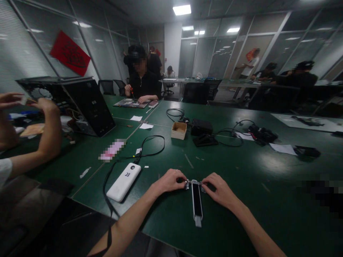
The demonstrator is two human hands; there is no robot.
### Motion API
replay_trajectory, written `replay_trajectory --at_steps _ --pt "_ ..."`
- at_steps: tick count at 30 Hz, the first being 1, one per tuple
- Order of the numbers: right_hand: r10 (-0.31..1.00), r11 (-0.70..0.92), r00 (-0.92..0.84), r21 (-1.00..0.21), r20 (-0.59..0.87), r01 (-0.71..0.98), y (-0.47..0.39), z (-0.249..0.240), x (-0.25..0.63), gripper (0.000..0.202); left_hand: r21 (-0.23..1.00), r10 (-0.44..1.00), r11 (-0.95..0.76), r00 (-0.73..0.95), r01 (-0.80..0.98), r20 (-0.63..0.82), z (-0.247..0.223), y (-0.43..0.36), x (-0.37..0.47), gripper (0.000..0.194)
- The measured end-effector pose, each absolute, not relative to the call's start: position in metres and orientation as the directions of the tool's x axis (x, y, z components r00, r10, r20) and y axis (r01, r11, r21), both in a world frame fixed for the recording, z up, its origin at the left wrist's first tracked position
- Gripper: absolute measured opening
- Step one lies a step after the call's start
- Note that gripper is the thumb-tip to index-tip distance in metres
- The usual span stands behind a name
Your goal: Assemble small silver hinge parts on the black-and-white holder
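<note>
A narrow device (197, 201) with a dark face and a pale frame lies on the green table, its long side pointing toward me. Small metallic parts sit at its far end. My left hand (173, 181) pinches a small shiny part at the far left corner of the device. On the other side, my right hand (217, 189) has thumb and fingers closed on a small part by the far right corner. The fingertips hide most of both small parts.
Left of my forearm lies a white power bank (124, 182) with a black cable. Beyond are a small box (178, 130), black pouch (201, 127) and cables. A black computer case (89, 107) stands left, near another person's arms. Someone sits across the green table (160, 157).
</note>
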State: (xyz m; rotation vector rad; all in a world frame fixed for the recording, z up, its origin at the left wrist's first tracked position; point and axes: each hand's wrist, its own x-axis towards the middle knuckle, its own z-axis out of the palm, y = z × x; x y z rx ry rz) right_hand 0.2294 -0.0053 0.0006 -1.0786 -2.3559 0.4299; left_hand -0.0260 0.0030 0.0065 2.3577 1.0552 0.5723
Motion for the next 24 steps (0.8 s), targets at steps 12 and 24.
replay_trajectory --at_steps 12,24 --pt "0.757 0.65 -0.546 -0.5 0.359 0.573 -0.004 -0.005 0.23 0.014 0.606 0.808 -0.546 0.556 0.579 0.196 0.004 -0.001 -0.021 0.013" --pt "0.767 0.638 -0.511 -0.551 0.388 0.538 -0.004 -0.012 0.229 0.013 0.679 0.854 -0.449 0.502 0.581 0.136 -0.001 -0.001 -0.02 0.012"
